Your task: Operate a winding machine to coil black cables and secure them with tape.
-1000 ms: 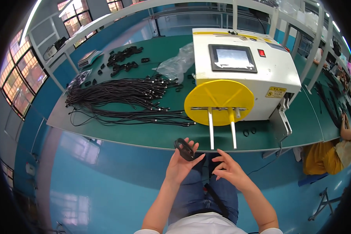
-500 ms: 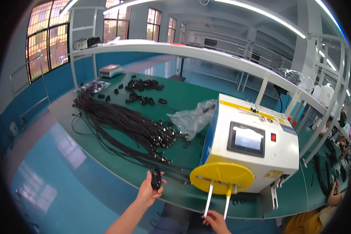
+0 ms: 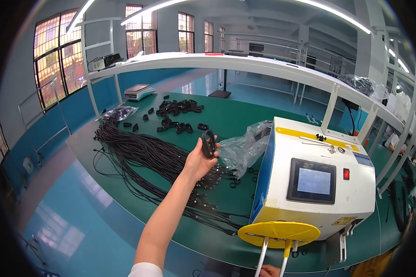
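The white machine [image 3: 305,150] stands on the green surface [image 3: 249,114], and I take it as the landmark. To the left of it, the left hand [image 3: 199,162] is raised and grasps a coiled black cable [image 3: 209,145] between the thumb and the fingers. The right hand [image 3: 269,271] is below the machine's front, beside the metal rods [image 3: 262,255] of the yellow disc [image 3: 278,227]; the lower edge cuts it, so I cannot tell if it grips. On the machine's front, a yellow label [image 3: 345,220] carries dark print, too small for reading. The screen [image 3: 313,180] is lit, but its content is blurred. Left of the machine lie a clear plastic bag [image 3: 245,148], a bundle of long black cables [image 3: 141,157] and, farther back, a group of black coils [image 3: 179,108].
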The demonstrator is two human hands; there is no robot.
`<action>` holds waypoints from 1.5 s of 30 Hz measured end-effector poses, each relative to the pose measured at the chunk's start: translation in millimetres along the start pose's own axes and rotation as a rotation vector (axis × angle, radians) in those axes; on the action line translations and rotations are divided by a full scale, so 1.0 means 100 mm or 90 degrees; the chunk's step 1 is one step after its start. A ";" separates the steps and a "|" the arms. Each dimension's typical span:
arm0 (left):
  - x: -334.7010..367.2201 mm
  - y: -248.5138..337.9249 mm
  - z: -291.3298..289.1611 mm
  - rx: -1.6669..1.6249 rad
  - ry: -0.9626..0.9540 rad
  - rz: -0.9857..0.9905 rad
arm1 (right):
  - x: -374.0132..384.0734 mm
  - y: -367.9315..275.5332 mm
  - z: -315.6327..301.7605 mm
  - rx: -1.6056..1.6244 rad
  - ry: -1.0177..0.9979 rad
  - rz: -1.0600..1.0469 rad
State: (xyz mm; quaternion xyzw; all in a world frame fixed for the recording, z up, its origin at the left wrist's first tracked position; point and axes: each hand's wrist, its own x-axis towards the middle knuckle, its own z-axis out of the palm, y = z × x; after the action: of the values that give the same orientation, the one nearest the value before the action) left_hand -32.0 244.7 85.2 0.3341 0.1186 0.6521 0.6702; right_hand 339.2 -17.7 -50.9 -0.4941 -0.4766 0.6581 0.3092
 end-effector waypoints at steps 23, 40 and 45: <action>-2.44 -0.94 0.52 0.295 0.267 -0.216 | -0.01 -0.38 1.21 -0.249 0.002 -0.457; -2.57 -1.16 0.67 0.255 0.271 -0.050 | 0.57 -0.67 1.30 0.001 0.107 -0.269; -2.56 -1.16 0.59 0.181 0.291 -0.045 | 0.55 -0.78 1.31 0.124 0.057 -0.243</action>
State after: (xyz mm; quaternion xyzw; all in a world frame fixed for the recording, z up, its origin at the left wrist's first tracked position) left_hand 64.4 -8.1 -10.8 0.2646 0.3684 0.6637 0.5948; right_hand 192.5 16.1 9.8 -0.3915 -0.4812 0.6081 0.4954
